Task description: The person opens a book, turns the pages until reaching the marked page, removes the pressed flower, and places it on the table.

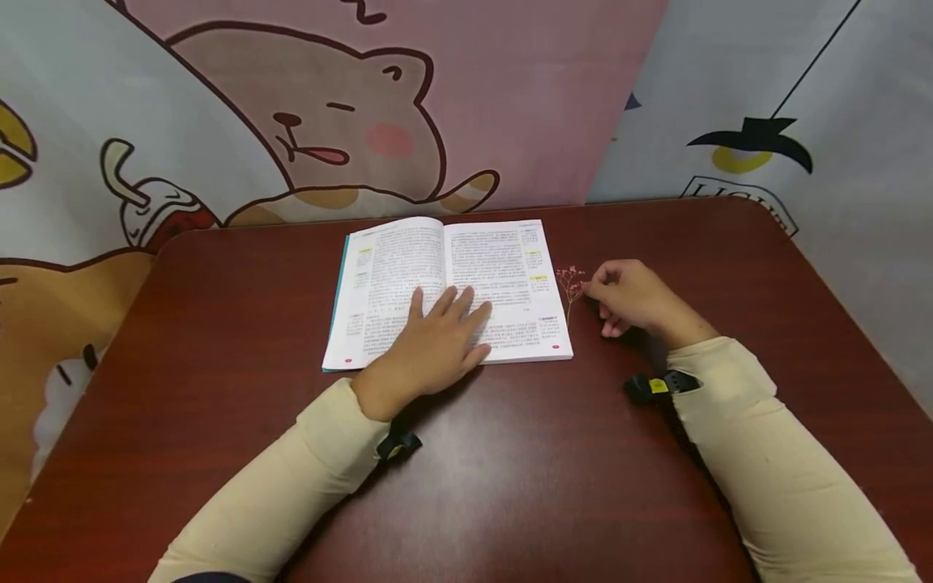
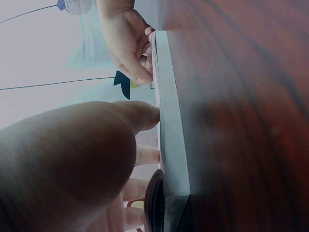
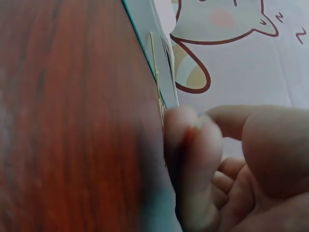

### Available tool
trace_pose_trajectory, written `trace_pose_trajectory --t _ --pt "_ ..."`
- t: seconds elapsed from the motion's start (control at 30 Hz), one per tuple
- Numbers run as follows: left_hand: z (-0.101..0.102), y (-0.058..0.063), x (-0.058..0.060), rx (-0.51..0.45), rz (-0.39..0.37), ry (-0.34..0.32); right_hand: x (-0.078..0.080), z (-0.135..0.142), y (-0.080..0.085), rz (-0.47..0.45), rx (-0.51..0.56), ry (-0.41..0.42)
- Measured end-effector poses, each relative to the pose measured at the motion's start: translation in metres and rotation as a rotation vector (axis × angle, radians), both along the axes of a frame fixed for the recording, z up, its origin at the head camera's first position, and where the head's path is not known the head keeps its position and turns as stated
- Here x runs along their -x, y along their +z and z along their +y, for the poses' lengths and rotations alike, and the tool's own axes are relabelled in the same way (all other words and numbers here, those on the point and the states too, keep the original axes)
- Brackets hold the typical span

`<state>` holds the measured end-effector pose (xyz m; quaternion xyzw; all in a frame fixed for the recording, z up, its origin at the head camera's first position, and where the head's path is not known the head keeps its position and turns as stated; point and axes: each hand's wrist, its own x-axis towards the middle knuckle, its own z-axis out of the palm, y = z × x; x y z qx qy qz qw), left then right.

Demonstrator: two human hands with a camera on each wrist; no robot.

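An open book [image 1: 503, 324] lies on the table, its printed pages facing up. My left hand [image 1: 433, 344] rests on the lower pages with spread fingers, across the inner fold. Beside the book's right edge is a small dried flower sprig [image 1: 571, 283] with pink blossoms and a thin stalk. My right hand [image 1: 634, 300] pinches the blossom end between thumb and index finger, its other fingers curled. In the right wrist view, the pale stalk [image 3: 154, 55] runs away from the fingertips along the book's edge; the blossoms are mostly hidden there.
The reddish-brown table [image 1: 510, 486] has its far edge against a wall cloth [image 1: 525, 105] printed with cartoon animals. Dark wrist bands [image 1: 398, 446] sit at both cuffs. A teal cover edge [image 1: 338, 300] shows along the book's left side.
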<state>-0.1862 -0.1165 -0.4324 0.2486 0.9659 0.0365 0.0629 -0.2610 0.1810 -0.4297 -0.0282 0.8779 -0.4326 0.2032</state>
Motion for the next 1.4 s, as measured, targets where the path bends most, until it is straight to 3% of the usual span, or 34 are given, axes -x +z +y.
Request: trace_pose_trajectory --t 0.33,0.57,0.7,0.93,1.4 --pt "0.000 0.003 0.000 0.010 0.001 0.001 -0.006 -0.011 0.003 -0.044 0.006 0.077" --pt "0.000 0.003 -0.002 0.004 -0.014 0.002 -0.005 -0.012 0.000 -0.136 0.056 0.112" --pt "0.001 0.005 -0.001 0.015 0.013 0.000 -0.005 -0.013 0.000 -0.125 0.061 0.135" --pt "0.000 0.007 -0.001 0.010 -0.011 0.002 -0.006 -0.015 -0.001 -0.133 0.046 0.192" --pt "0.000 0.005 -0.002 0.016 0.000 0.001 -0.006 -0.014 -0.007 -0.131 0.047 0.192"
